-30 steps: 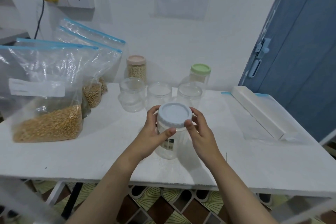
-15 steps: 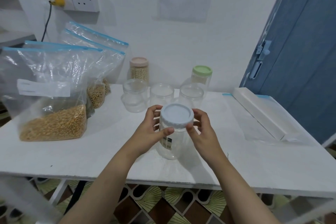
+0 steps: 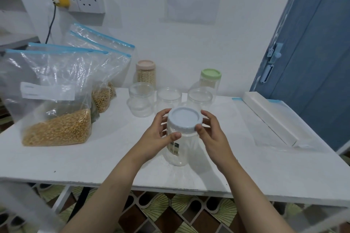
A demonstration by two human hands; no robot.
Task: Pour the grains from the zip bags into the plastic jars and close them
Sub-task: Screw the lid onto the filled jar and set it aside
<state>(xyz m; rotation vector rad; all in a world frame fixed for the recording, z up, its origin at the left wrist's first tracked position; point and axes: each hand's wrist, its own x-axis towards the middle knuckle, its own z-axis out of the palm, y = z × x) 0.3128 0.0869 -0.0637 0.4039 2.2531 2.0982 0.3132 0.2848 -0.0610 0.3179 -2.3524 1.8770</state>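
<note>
Clear jar [image 3: 179, 149] stood upright on white table [image 3: 75, 161], frame centre. Pale blue lid [image 3: 185, 119] pinched by right hand [image 3: 213, 134]; jar neck gripped by left hand [image 3: 158, 136]. Grain-filled zip bag [image 3: 53, 98] seen at left.

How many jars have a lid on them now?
3. One with a blue lid sits between both hands at the front. One with a pink lid and one with a green lid stand by the wall.

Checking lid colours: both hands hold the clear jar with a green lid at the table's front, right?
Not quite. In the head view both hands hold the clear jar at the table's front, but its lid is pale blue.
</note>
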